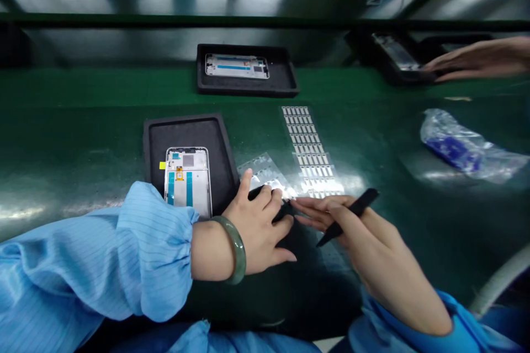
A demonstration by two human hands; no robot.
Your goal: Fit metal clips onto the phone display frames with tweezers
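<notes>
My left hand [260,226] lies palm down with its fingers spread, the fingertips resting on a clear sticker sheet [260,168]. My right hand [351,226] has a flat black stick [348,218] with an angled end tucked between thumb and fingers. Its fingertips touch the sheet's right corner, close to my left fingers; whether they pinch it I cannot tell. Just beyond them lies a longer sheet [308,149] with rows of small pale stickers. Left of my hands, a phone frame [188,182] with blue strips and a yellow tab sits in a black tray [184,127], its lower end partly covered by my sleeve.
Farther back, another black tray [284,85] holds a second phone frame [236,66]. At the far right a co-worker's hand [480,59] touches a third tray [397,74]. A clear plastic bag [467,146] with something blue inside lies on the green bench [83,138].
</notes>
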